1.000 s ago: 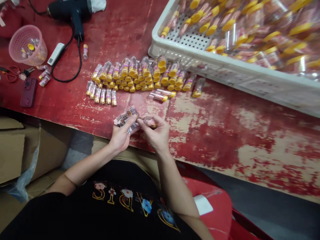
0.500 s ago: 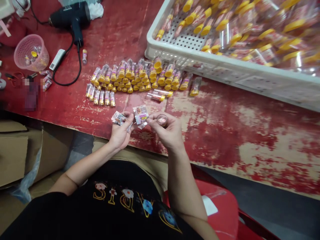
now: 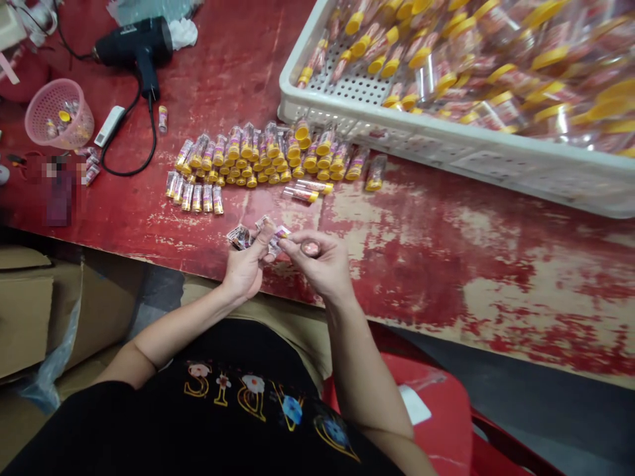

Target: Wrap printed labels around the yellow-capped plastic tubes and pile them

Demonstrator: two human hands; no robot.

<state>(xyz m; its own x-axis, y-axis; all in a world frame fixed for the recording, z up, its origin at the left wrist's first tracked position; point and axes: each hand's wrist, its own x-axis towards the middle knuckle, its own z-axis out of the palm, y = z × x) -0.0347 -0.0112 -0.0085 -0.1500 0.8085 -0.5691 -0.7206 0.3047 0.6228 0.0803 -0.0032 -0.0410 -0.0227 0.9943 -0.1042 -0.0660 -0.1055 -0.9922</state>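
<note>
My left hand (image 3: 248, 264) is closed on several small printed plastic sleeves (image 3: 239, 237), thumb on top. With thumb and forefinger my right hand (image 3: 320, 261) pinches one printed sleeve (image 3: 282, 232) beside the left fingertips. A clear tube (image 3: 311, 248) is also tucked in the right hand, its round end facing up. Both hands are just above the near edge of the table. Beyond them stand rows of yellow-capped tubes (image 3: 248, 155) in printed wraps. Two tubes (image 3: 301, 193) lie on their sides in front of these rows.
A white perforated crate (image 3: 367, 129) of yellow-capped tubes fills the back right. At the left are a black heat gun (image 3: 136, 47) with its cord, a pink basket (image 3: 37, 119) with small items and a white power strip (image 3: 109, 125). Cardboard boxes (image 3: 24, 317) sit below the table's edge.
My right hand has brought its sleeve against the left fingers, and the sleeve has turned and shows less of its face. The whole view has shifted slightly.
</note>
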